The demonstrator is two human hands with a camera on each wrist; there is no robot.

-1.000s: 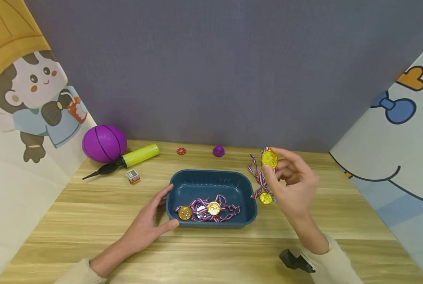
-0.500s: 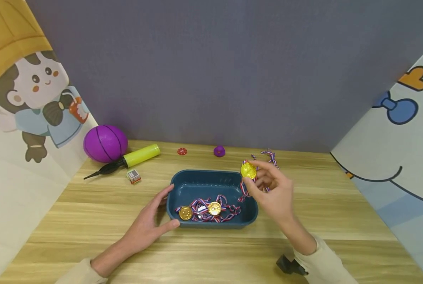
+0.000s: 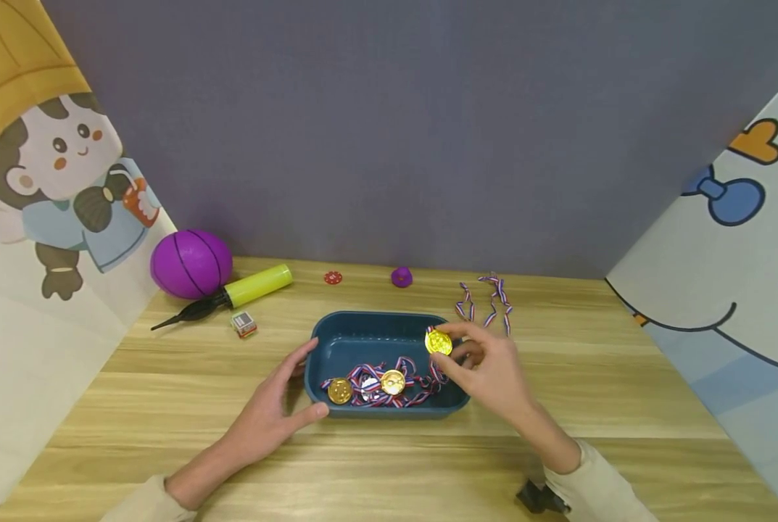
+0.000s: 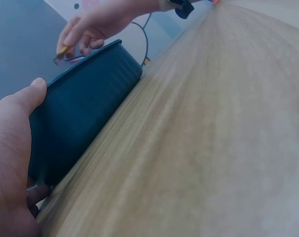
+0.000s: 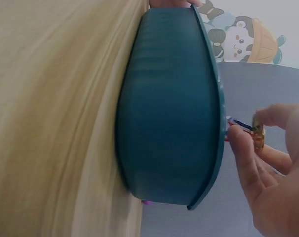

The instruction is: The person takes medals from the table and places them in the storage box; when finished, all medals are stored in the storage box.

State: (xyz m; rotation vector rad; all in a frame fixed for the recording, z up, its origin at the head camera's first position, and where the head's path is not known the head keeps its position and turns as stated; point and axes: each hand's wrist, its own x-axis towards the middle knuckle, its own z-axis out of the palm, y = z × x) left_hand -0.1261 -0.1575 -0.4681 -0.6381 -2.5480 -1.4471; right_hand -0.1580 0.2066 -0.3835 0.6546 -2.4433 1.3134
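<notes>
A dark teal plastic tub [image 3: 356, 317] stands on the wooden table. Inside lie a gold medal [image 3: 339, 391], another gold medal [image 3: 392, 382] and a silver one partly covered by striped ribbons [image 3: 421, 395]. My left hand [image 3: 265, 417] rests against the tub's left end, fingers and thumb spread wide and fairly straight, thumb at the front corner. Between thumb and index finger, my right hand [image 3: 489, 370] pinches a bright gold medal [image 3: 438, 342] above the tub's right part. Its ribbon hangs down into the tub. The right wrist view shows this medal [image 5: 258, 136] beyond the rim.
Striped ribbons [image 3: 501, 293] lie on the table behind my right hand, their lower ends hidden. A purple ball [image 3: 191, 264], yellow hand pump [image 3: 258, 286] and small box [image 3: 244, 324] are at the left. A red chip [image 3: 333, 277] and purple object [image 3: 402, 276] sit near the back wall.
My right hand has carried the gold medal left and down from the table at the right to over the tub, its ribbon trailing in. The left hand has stayed at the tub.
</notes>
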